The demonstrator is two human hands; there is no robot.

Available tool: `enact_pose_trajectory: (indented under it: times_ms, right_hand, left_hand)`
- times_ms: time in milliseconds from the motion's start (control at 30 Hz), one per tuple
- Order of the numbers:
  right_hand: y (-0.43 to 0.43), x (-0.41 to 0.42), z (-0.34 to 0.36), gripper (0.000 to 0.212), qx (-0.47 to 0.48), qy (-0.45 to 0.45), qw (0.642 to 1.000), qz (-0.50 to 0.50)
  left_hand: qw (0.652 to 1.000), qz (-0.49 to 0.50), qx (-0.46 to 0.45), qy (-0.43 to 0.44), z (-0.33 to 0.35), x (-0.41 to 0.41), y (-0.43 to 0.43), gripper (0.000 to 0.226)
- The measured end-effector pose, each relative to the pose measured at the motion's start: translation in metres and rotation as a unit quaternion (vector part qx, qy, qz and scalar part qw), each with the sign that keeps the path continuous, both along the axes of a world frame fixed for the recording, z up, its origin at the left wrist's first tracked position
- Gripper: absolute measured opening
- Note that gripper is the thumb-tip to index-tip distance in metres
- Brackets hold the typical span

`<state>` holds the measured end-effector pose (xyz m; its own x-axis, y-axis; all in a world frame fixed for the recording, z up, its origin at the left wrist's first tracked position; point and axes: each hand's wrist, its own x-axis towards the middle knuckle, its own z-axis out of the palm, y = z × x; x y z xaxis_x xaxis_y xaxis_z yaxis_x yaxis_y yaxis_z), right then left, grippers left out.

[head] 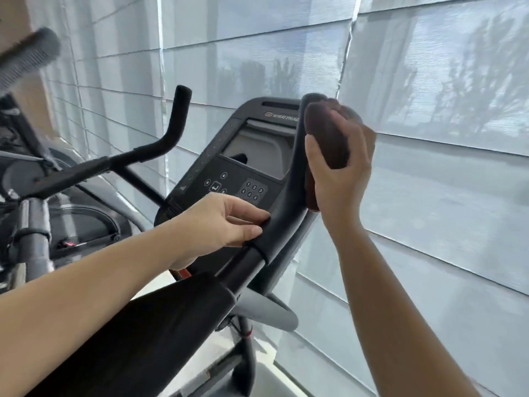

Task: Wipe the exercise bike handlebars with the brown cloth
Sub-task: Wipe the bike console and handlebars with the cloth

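The right hand [340,173] clasps the bunched brown cloth [323,130] round the upright black padded handlebar [294,173] near its top, while the left hand [223,222] grips its lower bend, nearer and below.

Dark brown cloth [326,138] bunched against upper right black handlebar [297,156], curved handlebar rising upright beside console

Pale backlit window blinds [429,81]
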<state>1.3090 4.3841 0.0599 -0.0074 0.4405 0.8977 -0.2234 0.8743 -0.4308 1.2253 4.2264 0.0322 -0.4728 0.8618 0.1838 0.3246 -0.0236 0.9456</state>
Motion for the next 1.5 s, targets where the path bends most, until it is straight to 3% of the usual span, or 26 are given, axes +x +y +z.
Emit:
enact_pose_trajectory:
  times_ms: [67, 233, 400, 533, 900, 1167, 1267, 1400, 1500]
  right_hand:
    - [-0.015, 0.003, -0.04, 0.034, 0.012, -0.001, 1.0, 0.001]
    - [-0.042, 0.017, -0.099, 0.036, -0.077, 0.017, 0.994, 0.081]
    - [-0.015, 0.021, -0.048, 0.035, -0.027, 0.008, 0.996, 0.089]
    - [-0.003, 0.004, -0.004, 0.036, -0.07, 0.036, 0.993, 0.084]
    - [-0.074, 0.007, -0.075, 0.034, -0.224, 0.088, 0.967, 0.089]
    - [-0.066, 0.039, -0.1, 0.039, -0.108, -0.03, 0.978, 0.177]
    - [-0.036, 0.046, -0.083, 0.039, -0.074, -0.009, 0.981, 0.178]
    - [0.006, 0.029, -0.053, 0.038, -0.05, 0.019, 0.982, 0.184]
    - [0.011, 0.014, -0.056, 0.04, -0.072, 0.026, 0.968, 0.241]
  left_hand:
    - [1.0, 0.009, -0.011, 0.008, 0.001, 0.002, -0.003, 0.024]
    - [0.998, 0.052, -0.018, 0.017, 0.001, 0.019, -0.005, 0.027]
    - [0.995, 0.091, -0.036, 0.031, 0.003, 0.032, -0.012, 0.029]
    - [0.988, 0.152, -0.008, 0.008, -0.005, 0.039, -0.012, 0.024]
    - [0.98, 0.185, 0.023, 0.076, -0.017, 0.038, -0.011, 0.022]
    - [0.979, 0.184, -0.015, 0.091, -0.009, 0.05, -0.016, 0.029]
    - [0.965, 0.245, -0.022, 0.092, -0.01, 0.058, -0.009, 0.028]
    - [0.929, 0.333, -0.017, 0.161, -0.014, 0.068, 0.002, 0.027]
    - [0.907, 0.387, 0.01, 0.164, -0.015, 0.073, 0.013, 0.022]
